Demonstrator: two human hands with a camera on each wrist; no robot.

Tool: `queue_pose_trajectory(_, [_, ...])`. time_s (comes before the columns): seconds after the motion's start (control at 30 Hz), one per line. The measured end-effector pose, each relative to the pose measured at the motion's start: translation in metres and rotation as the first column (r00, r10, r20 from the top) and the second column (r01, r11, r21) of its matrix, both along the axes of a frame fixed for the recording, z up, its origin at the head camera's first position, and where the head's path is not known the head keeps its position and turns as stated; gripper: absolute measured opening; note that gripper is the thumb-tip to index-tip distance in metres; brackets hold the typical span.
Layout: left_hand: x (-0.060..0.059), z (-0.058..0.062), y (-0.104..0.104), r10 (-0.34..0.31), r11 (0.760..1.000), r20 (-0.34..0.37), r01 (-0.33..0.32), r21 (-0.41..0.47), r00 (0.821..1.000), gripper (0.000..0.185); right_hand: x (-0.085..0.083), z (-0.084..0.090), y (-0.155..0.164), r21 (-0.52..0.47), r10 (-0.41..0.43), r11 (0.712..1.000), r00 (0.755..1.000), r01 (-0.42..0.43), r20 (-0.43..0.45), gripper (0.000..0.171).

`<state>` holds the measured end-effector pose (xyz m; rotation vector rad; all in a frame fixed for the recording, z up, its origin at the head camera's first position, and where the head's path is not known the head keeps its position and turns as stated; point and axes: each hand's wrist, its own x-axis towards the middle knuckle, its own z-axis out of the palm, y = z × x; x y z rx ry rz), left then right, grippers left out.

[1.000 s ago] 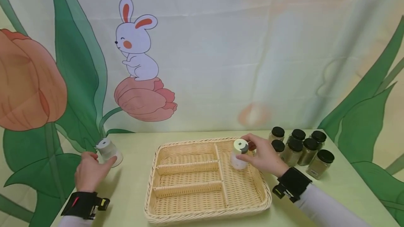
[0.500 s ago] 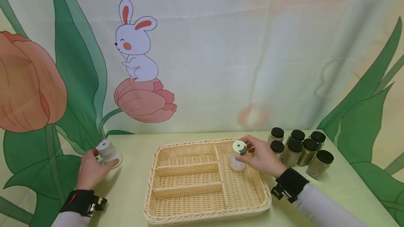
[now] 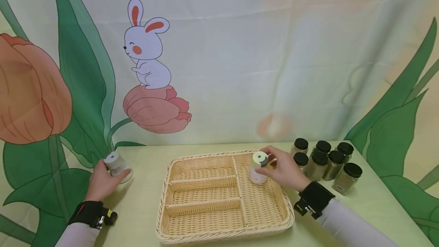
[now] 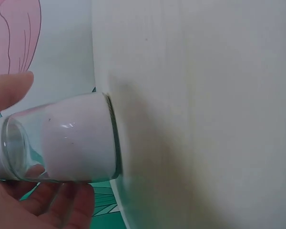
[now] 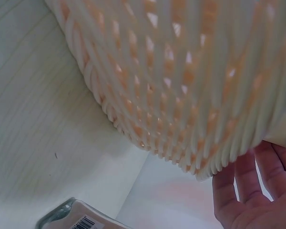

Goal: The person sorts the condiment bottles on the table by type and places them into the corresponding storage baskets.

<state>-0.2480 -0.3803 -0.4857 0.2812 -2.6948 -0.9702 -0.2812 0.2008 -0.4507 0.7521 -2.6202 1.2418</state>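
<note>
My left hand [image 3: 102,182] curls round a glass jar [image 3: 117,164] with a white cap, standing on the table at the left. In the left wrist view, white contents fill the jar's lower part; the fingers [image 4: 78,202] lie along one side and the thumb [image 4: 12,90] is opposite. My right hand [image 3: 287,169] pinches a second jar [image 3: 258,176] with a pale yellow and grey cap, upright in the right compartment of the wicker basket [image 3: 199,235]. The basket's wall [image 5: 152,95] hides most of that jar in the right wrist view.
Several black-capped spice jars [image 3: 346,180] stand close together on the table right of the basket, beside my right wrist. Dividers [image 3: 205,183] split the basket's left part into three compartments. A printed cloth [image 3: 223,68] hangs behind the table.
The left hand has closed in round its jar, its fingers shifting toward the jar's side. The right hand and its jar have stayed nearly in place.
</note>
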Motion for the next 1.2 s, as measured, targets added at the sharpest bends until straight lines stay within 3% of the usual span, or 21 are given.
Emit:
queue_pose_trajectory(0.57, [-0.004,-0.006,-0.01,-0.034,0.999,0.054,0.034,0.003,0.998,0.093,-0.002,-0.001,-0.006,0.053,-0.058,0.997,0.998,0.056,0.036,0.046])
queue_pose_trajectory(0.9, [-0.005,-0.007,-0.015,-0.099,0.995,0.125,0.096,0.03,0.987,0.095,-0.001,-0.004,-0.006,0.034,-0.021,0.999,1.0,0.02,0.014,0.047])
queue_pose_trajectory(1.2, [-0.007,-0.011,-0.02,-0.113,0.993,0.172,0.108,0.038,0.979,0.096,-0.001,-0.004,-0.008,0.027,-0.03,0.999,0.999,0.029,0.025,0.049])
